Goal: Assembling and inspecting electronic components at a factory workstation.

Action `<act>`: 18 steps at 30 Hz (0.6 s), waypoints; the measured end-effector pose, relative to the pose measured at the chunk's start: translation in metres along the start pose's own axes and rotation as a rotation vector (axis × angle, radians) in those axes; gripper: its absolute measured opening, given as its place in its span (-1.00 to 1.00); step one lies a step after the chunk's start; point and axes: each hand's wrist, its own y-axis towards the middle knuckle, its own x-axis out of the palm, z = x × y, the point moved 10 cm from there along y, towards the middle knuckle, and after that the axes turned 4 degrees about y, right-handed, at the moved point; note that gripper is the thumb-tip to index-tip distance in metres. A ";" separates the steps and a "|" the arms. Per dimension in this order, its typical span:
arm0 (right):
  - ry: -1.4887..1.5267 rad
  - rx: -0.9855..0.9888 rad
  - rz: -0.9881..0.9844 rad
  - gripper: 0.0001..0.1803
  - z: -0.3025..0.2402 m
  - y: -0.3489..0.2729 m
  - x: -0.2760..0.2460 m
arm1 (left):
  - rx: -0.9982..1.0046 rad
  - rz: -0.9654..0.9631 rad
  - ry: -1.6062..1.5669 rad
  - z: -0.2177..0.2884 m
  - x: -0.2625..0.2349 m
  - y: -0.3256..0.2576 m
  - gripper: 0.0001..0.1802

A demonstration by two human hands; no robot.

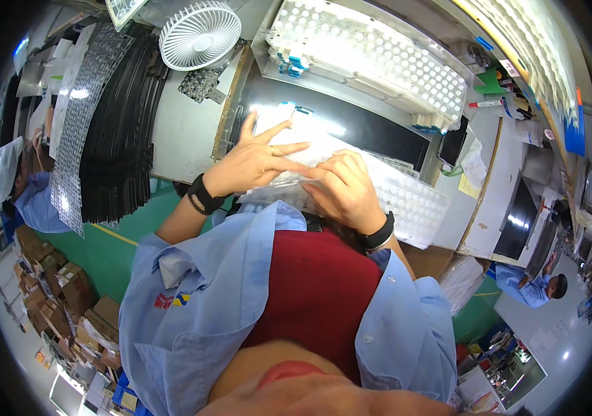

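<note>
Left co-worker [36,201]: light blue shirt, white cap; well off to the left of the plastic sheet [407,201].
Boxes [60,291]: brown cardboard, piled on the floor, also well left of the sheet.
Stack [119,132]: many thin black trays, nearer the sheet, on its left.
Fan [200,38]: white, round, beyond the sheet and to its left.
Left hand [251,161]: above the sheet's left part, dark band at the wrist. Fingers fanned well apart; the lowest tips come close to the right hand. I cannot tell whether they touch plastic.
Right hand [346,188]: at the sheet's near edge, black band on the wrist. Fingers curled together with the thumb, clamped on that edge.
Plastic sheet: clear, dimpled, lying aslant under both hands and running out past the right one.
Lit tray [372,59]: white with rows of round spots, beyond the sheet.
Phone [454,144]: dark face, just past the sheet's right part.
Marker [486,104]: red cap, farther right and beyond the sheet.
Right co-worker [533,288]: blue shirt, dark headwear or hair, well right of the sheet.
</note>
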 end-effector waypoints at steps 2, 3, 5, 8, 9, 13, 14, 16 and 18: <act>0.010 0.016 0.029 -0.71 0.005 -0.001 -0.002 | -0.211 0.015 0.219 -0.022 -0.007 -0.007 -0.60; 0.016 0.018 0.036 -0.71 0.006 -0.002 -0.003 | -0.209 0.008 0.224 -0.032 0.001 -0.018 -0.60; 0.034 0.043 0.017 -0.74 0.009 -0.001 -0.002 | -0.727 0.134 0.312 -0.107 0.010 -0.073 -0.58; 0.012 0.037 0.026 -0.75 0.004 0.003 -0.002 | -0.822 0.240 0.274 -0.135 -0.001 -0.106 -0.60; 0.012 0.043 0.027 -0.75 0.005 0.002 -0.001 | -0.820 0.235 0.272 -0.129 -0.011 -0.098 -0.60; -0.002 0.045 0.040 -0.74 0.007 -0.001 -0.002 | -0.765 0.472 -0.656 -0.106 -0.020 -0.062 -0.60; -0.015 0.057 0.054 -0.73 0.009 -0.003 -0.002 | -0.688 0.432 -0.565 -0.091 -0.028 -0.045 -0.59; -0.016 0.056 0.049 -0.73 0.008 -0.002 -0.003 | -0.468 0.455 -0.318 -0.063 -0.048 -0.022 -0.58; -0.026 0.061 0.047 -0.72 0.007 -0.003 -0.003 | -0.249 0.373 -0.226 -0.038 -0.051 -0.005 -0.58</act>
